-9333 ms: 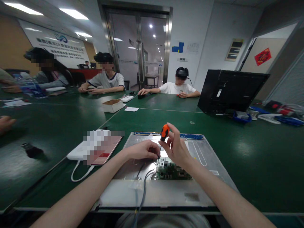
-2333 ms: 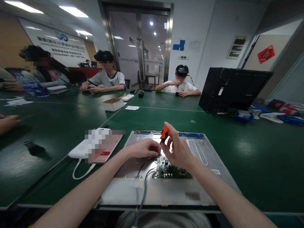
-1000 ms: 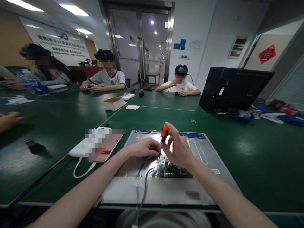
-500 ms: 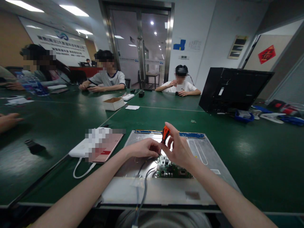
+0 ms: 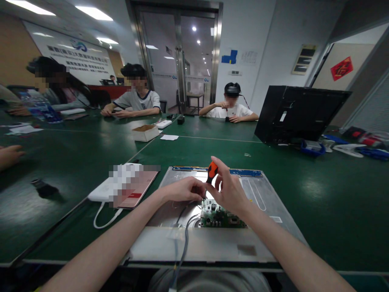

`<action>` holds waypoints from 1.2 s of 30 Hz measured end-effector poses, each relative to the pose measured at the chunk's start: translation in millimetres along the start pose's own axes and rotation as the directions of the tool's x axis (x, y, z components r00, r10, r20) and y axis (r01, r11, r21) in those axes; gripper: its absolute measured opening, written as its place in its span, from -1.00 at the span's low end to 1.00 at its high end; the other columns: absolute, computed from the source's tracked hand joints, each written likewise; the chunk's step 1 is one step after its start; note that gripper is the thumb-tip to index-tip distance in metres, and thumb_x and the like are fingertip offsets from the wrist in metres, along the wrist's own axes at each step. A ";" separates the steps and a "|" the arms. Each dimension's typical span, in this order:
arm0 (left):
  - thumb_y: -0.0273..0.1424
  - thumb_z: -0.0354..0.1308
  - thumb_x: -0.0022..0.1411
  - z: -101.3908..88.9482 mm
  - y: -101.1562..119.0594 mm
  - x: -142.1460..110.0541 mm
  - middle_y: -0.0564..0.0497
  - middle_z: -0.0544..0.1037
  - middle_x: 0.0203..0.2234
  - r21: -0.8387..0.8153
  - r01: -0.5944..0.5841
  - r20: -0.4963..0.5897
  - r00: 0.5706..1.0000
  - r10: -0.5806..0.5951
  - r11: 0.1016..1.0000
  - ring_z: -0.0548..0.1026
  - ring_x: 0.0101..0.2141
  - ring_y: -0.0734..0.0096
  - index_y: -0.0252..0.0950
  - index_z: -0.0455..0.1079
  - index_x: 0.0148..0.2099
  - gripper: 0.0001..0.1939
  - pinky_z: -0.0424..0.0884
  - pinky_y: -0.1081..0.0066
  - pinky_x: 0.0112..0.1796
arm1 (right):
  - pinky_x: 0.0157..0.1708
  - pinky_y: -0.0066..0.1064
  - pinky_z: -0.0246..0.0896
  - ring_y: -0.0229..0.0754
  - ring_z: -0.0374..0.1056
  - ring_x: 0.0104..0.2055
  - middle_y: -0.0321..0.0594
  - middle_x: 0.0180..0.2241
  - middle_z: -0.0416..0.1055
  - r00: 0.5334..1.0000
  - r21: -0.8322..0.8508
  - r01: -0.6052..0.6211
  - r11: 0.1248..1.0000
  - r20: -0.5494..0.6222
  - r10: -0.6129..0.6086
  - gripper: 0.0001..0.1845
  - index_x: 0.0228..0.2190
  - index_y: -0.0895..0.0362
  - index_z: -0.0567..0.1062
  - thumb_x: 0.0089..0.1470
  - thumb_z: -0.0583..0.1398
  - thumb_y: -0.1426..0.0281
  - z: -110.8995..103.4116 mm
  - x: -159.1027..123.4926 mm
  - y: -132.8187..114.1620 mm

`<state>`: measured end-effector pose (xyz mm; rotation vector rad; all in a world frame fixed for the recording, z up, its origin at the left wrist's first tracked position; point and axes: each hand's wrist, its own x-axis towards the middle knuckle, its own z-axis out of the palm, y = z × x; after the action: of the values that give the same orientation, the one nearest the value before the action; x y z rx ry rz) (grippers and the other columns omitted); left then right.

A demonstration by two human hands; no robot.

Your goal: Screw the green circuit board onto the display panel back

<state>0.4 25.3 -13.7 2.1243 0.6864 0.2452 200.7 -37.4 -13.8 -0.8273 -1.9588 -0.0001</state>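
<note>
At lower centre of the frame, the right hand (image 5: 229, 195) pinches an orange-and-black screwdriver (image 5: 212, 172), shaft down by a corner of the green circuit board (image 5: 217, 217); the left hand (image 5: 184, 190) has its fingers bunched alongside (whether round anything, I can't tell).

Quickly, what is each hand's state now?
Left hand: curled near the circuit board; its grip cannot be told.
Right hand: holding the orange and black screwdriver.
</note>
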 end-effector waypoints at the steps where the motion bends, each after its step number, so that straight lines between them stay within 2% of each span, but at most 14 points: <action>1: -0.43 0.24 0.07 0.1 -0.2 0.0 0.10 0.47 -0.53 0.001 0.003 0.000 1.000 -0.003 1.000 0.40 -0.45 0.41 -0.30 0.47 -0.34 -0.93 0.29 0.46 -0.38 | -0.61 -0.49 0.09 -0.29 0.35 -0.61 -0.37 -0.43 0.44 1.000 -0.002 0.003 1.000 -0.002 -0.003 -0.18 0.38 0.01 -0.09 0.25 0.18 0.44 -0.2 0.1 0.1; 8: -0.43 0.22 0.06 2.0 3.7 -1.3 0.12 0.45 -0.55 -0.032 0.032 -0.003 0.999 -0.032 0.999 0.37 -0.49 0.45 -0.31 0.46 -0.34 -0.93 0.27 0.47 -0.42 | -0.61 -0.46 0.13 -0.27 0.39 -0.56 -0.23 -0.30 0.50 0.999 0.038 -0.014 0.999 0.031 0.013 -0.13 0.41 0.03 -0.16 0.21 0.11 0.51 -0.9 -1.1 -2.8; 12: -0.41 0.23 0.06 1.6 6.2 -1.3 0.12 0.43 -0.55 -0.036 0.043 -0.001 0.999 -0.043 0.998 0.35 -0.49 0.45 -0.31 0.46 -0.34 -0.92 0.27 0.46 -0.42 | -0.62 -0.47 0.11 -0.28 0.35 -0.59 -0.27 -0.34 0.50 0.999 0.029 -0.028 0.999 0.024 0.028 -0.13 0.40 0.03 -0.12 0.18 0.12 0.53 -0.2 -1.1 -3.3; 18: -0.39 0.24 0.08 2.2 4.8 -1.0 0.11 0.44 -0.55 -0.035 0.006 -0.005 1.000 -0.006 0.999 0.37 -0.48 0.44 -0.31 0.46 -0.35 -0.91 0.27 0.46 -0.40 | -0.62 -0.49 0.10 -0.30 0.34 -0.61 -0.29 -0.36 0.49 1.000 0.028 -0.022 0.999 -0.006 0.022 -0.16 0.38 0.02 -0.08 0.23 0.21 0.44 2.3 -2.1 1.1; 22: -0.38 0.24 0.08 2.3 5.3 -1.5 0.11 0.43 -0.56 -0.032 0.008 -0.007 1.000 -0.008 0.999 0.36 -0.49 0.44 -0.30 0.44 -0.37 -0.91 0.27 0.48 -0.41 | -0.63 -0.49 0.07 -0.30 0.33 -0.61 -0.32 -0.39 0.46 1.000 0.026 -0.003 1.000 -0.012 0.003 -0.25 0.36 0.02 -0.03 0.28 0.19 0.36 1.8 -2.1 0.8; 29: -0.38 0.23 0.07 1.8 4.6 -1.1 0.10 0.45 -0.54 -0.037 0.054 0.004 0.999 -0.054 0.998 0.37 -0.48 0.43 -0.31 0.46 -0.35 -0.90 0.27 0.46 -0.40 | -0.62 -0.47 0.11 -0.30 0.33 -0.59 -0.17 -0.26 0.52 0.999 0.060 -0.036 0.998 0.024 0.034 -0.19 0.40 0.05 -0.14 0.25 0.10 0.49 -1.2 -2.1 -4.3; 32: -0.41 0.23 0.07 2.0 3.3 -1.0 0.10 0.46 -0.55 -0.023 0.036 -0.012 0.999 -0.036 0.999 0.38 -0.47 0.43 -0.31 0.47 -0.34 -0.92 0.28 0.46 -0.39 | -0.64 -0.48 0.08 -0.30 0.31 -0.61 -0.21 -0.30 0.50 0.999 0.055 -0.030 0.998 0.012 0.030 -0.19 0.40 0.06 -0.14 0.25 0.09 0.49 -0.9 -2.1 -3.3; 36: -0.41 0.24 0.08 2.1 1.4 -0.9 0.11 0.46 -0.55 -0.026 0.024 -0.011 1.000 -0.024 0.999 0.39 -0.47 0.43 -0.31 0.48 -0.33 -0.92 0.28 0.47 -0.40 | -0.59 -0.46 0.16 -0.28 0.34 -0.58 -0.30 -0.36 0.47 1.000 0.007 0.004 1.000 0.005 -0.004 -0.20 0.39 0.04 -0.08 0.26 0.15 0.46 -0.1 -1.9 0.0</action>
<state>1.1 22.6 -13.8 2.0899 0.7110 0.2521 201.3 -38.4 -15.2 -0.8195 -1.9645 0.0061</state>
